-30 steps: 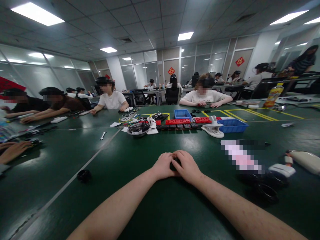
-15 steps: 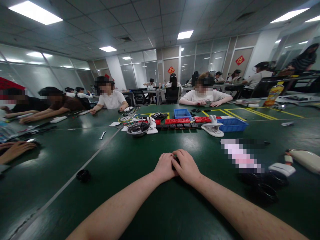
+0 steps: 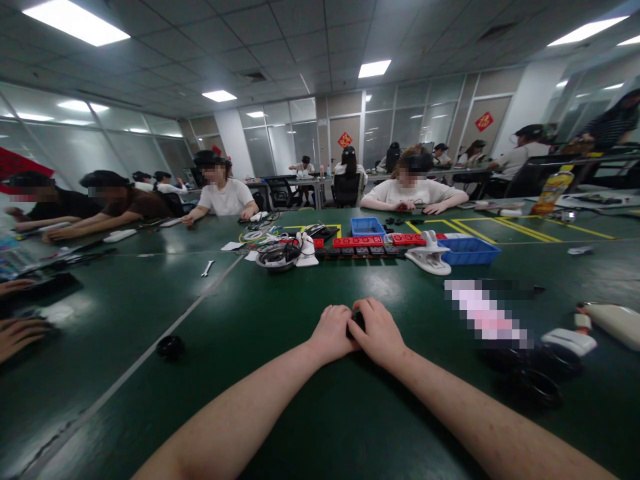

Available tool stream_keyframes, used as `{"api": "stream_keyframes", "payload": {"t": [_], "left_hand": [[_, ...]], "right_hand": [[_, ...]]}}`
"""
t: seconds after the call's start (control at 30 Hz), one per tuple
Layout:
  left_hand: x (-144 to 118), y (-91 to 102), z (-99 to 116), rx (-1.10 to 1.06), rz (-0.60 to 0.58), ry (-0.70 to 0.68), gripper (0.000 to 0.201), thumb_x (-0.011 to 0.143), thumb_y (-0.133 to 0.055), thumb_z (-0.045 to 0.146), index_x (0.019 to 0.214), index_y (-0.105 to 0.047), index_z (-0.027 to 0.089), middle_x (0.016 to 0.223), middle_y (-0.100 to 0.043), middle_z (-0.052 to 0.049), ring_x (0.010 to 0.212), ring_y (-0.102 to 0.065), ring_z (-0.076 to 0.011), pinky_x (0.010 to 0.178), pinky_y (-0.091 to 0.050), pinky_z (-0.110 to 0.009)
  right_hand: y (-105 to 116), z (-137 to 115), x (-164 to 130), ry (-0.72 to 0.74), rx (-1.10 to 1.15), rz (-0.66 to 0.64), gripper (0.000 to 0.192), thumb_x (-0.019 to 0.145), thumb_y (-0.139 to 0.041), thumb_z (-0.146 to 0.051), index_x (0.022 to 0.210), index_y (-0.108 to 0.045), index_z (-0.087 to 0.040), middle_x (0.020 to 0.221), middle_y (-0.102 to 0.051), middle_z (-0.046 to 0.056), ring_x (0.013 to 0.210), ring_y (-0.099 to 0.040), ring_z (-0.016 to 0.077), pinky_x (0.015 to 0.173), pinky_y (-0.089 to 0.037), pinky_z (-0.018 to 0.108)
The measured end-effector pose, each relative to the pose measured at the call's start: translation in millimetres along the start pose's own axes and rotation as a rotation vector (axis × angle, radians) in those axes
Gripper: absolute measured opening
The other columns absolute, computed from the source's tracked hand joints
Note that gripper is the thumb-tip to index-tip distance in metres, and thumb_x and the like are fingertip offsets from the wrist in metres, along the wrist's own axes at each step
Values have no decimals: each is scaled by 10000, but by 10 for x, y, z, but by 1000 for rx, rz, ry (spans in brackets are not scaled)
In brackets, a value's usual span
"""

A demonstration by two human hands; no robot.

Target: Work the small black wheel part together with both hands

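My left hand (image 3: 333, 331) and my right hand (image 3: 379, 330) rest together on the dark green table (image 3: 250, 400), fingers curled around a small black object (image 3: 356, 325) held between them. Only a sliver of that object shows between the fingers, so its shape is unclear. Both forearms reach in from the bottom edge of the view.
A small black ring (image 3: 170, 347) lies to the left. Black rings (image 3: 543, 383) and white parts (image 3: 570, 341) lie to the right. Farther off are red blocks (image 3: 357, 242), blue bins (image 3: 467, 251), a white clamp (image 3: 427, 257), a metal bowl (image 3: 277, 257) and a wrench (image 3: 207, 269). Seated people surround the table.
My hands stay clasped on the black object with barely any movement. At the left edge, another person's hands have shifted.
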State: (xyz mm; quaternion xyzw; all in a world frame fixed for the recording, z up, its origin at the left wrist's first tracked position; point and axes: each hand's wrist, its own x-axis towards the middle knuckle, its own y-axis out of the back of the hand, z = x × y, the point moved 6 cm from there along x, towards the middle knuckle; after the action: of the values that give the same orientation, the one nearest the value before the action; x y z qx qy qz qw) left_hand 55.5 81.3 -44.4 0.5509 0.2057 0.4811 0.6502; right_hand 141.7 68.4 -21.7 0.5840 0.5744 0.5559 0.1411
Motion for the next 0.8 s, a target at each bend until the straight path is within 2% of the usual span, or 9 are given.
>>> {"api": "stream_keyframes", "payload": {"t": [0.23,0.37,0.5,0.57,0.7,0.8], "left_hand": [[23,-16,-62,-90,-22,-95,313,625,-628,337,875,-549,166,938,-539,-54,880,-499,-212,820,-403,-334],[39,-28,-121,-140,-59,-129,366,627,-634,353,936,-558,174,978,-530,-57,904,-484,-216,819,-409,-330],[45,-20,-150,-178,-84,-157,344,620,-645,329,918,-569,177,991,-525,-51,919,-474,-217,833,-399,-335],[46,-14,-167,-198,-94,-148,365,602,-660,308,929,-563,176,1000,-521,-49,923,-472,-216,834,-397,-334],[41,-15,-155,-178,-117,-175,305,580,-673,280,846,-574,167,975,-525,-44,922,-478,-215,825,-394,-331],[33,-22,-119,-140,-113,-234,248,595,-666,289,799,-587,172,989,-527,-42,947,-479,-220,840,-380,-334]], "right_hand": [[23,-6,15,-26,-74,-23,149,754,-478,-298,816,-520,-169,814,-518,60,795,-471,191,714,-356,311],[38,-41,19,35,-49,-44,126,759,-488,-293,794,-542,-185,807,-526,49,785,-466,182,708,-345,313],[65,-109,1,126,41,-54,85,737,-477,-196,775,-552,-186,800,-546,39,808,-460,178,727,-346,317],[78,-144,-16,171,107,-56,130,702,-459,-133,782,-549,-182,798,-557,37,820,-466,177,741,-354,323],[94,-219,-63,285,235,-38,251,604,-416,-46,780,-533,-182,737,-575,10,764,-510,151,856,-342,375],[111,-253,-97,334,304,-4,256,610,-377,-38,748,-519,-200,654,-577,-29,690,-540,126,957,-283,411]]}}
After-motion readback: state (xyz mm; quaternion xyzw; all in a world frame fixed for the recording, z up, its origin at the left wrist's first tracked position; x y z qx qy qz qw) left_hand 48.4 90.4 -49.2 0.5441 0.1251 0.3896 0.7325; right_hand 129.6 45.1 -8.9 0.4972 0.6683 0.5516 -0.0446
